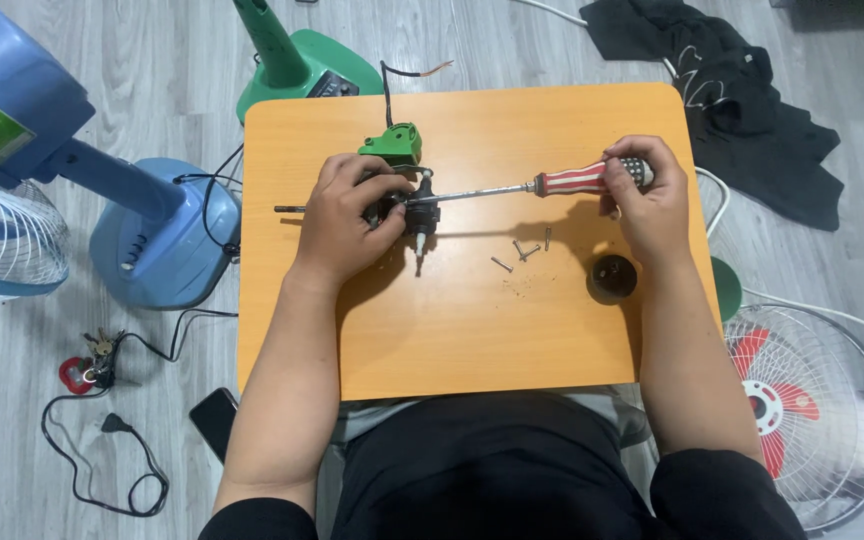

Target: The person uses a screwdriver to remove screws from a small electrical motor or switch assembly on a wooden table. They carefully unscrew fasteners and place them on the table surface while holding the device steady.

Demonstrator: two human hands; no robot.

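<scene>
My left hand grips a small black fan motor on the orange table; a thin shaft sticks out to the left of the hand. A green plastic housing lies just behind the motor. My right hand is closed on the red-and-white striped handle of a screwdriver, held level, its metal shank reaching left to the motor. A few loose screws lie on the table between my hands. A round black cap rests below my right wrist.
A blue fan stands on the floor at left. A green fan base is behind the table. A fan grille with red blades lies at right, black cloth at top right. Keys, a cord and a phone lie at lower left.
</scene>
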